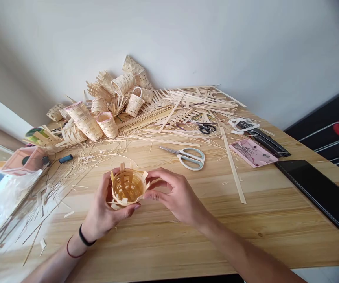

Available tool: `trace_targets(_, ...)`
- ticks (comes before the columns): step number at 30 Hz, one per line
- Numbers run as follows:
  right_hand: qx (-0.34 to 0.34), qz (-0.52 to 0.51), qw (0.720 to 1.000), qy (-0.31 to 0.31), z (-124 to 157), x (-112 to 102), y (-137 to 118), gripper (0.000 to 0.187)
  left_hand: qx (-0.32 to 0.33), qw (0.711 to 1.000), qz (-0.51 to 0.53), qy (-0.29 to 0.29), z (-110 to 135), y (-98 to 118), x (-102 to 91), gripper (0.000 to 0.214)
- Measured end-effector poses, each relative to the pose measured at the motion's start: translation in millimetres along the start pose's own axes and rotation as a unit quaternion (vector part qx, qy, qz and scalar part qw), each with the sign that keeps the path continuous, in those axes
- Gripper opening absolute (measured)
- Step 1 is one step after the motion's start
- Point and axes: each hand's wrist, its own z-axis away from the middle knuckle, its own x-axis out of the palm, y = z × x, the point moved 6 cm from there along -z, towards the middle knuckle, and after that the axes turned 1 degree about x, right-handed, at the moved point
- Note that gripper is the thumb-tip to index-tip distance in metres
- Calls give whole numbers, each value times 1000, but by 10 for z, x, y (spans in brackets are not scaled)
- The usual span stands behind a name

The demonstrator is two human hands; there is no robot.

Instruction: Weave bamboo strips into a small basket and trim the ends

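Note:
A small woven basket [127, 188] of pale strips, its loose ends sticking up at the rim, sits between both hands above the wooden table [205, 232]. My left hand [103, 212] cups it from below and the left, fingers wrapped round its side. My right hand [177, 194] pinches the rim on the right side with thumb and fingertips pressed together.
White-handled scissors [188, 156] lie just beyond my right hand, black-handled scissors [206, 127] farther back. A heap of finished baskets [104, 106] and loose strips [193, 100] fills the far side. A pink tray [252, 152] and a dark tablet [323, 192] lie at right.

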Motion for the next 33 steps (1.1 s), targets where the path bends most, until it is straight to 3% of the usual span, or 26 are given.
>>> trace_targets(5, -41, 42, 998, 6, 14, 15, -4, 30, -15, 1000, 2, 16, -19, -16, -13, 79)
trace_targets(12, -43, 54, 998, -14, 21, 47, -1, 54, 0, 999, 50, 3, -20, 20, 18, 80)
trace_targets(17, -44, 84, 995, -13, 25, 31, -18, 50, 1, 998, 63, -17, -43, 69, 41, 74)
trace_targets(26, -60, 90, 993, -52, 19, 48, -91, 53, -23, 996, 71, -44, -27, 88, 64, 82)
trace_targets(33, -42, 102, 994, 5, 25, 5, -31, 53, -26, 997, 68, -25, -58, 64, 54, 75)
